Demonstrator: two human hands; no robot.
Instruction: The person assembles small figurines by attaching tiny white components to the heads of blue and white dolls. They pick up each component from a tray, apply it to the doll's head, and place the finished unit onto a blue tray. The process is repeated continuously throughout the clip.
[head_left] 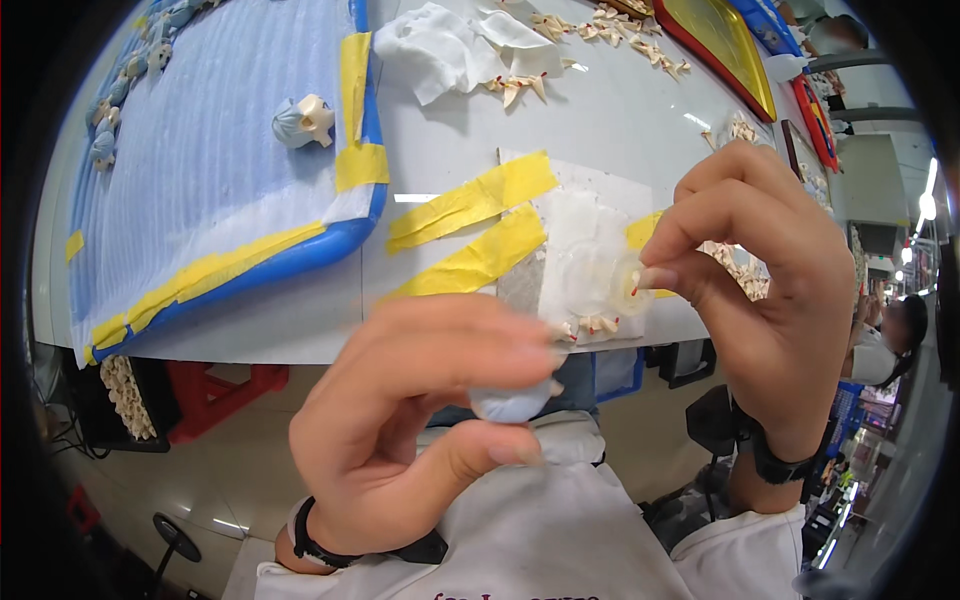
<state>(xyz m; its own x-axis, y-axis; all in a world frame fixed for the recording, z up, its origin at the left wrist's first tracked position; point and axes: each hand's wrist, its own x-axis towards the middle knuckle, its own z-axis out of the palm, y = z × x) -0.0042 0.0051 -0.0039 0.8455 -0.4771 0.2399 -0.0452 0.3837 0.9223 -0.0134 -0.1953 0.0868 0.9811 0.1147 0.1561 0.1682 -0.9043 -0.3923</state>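
Observation:
Between the thumb and fingers of my left hand (400, 400) is a small light blue figurine (512, 402), partly covered by the fingers, which are a little blurred. My right hand (770, 235) pinches a tiny cream piece with a red tip (636, 284) above a white pad (590, 240). Yellow tape (475, 205) runs from the pad onto the table. At the pad's near edge lie a few cream pieces with red tips (598, 325). Left of them, a blue-rimmed tray (325, 247) with a ribbed lining carries a blue and cream figurine (303, 122) and several more along its far left side.
A crumpled white cloth (430, 50) lies on the far table, with clusters of cream pieces (520, 90) beside it. A gold tray with a red rim (725, 50) stands at the far right. Below the table are a red stool (225, 395) and a black bin of cream pieces (125, 400). Other people sit at right.

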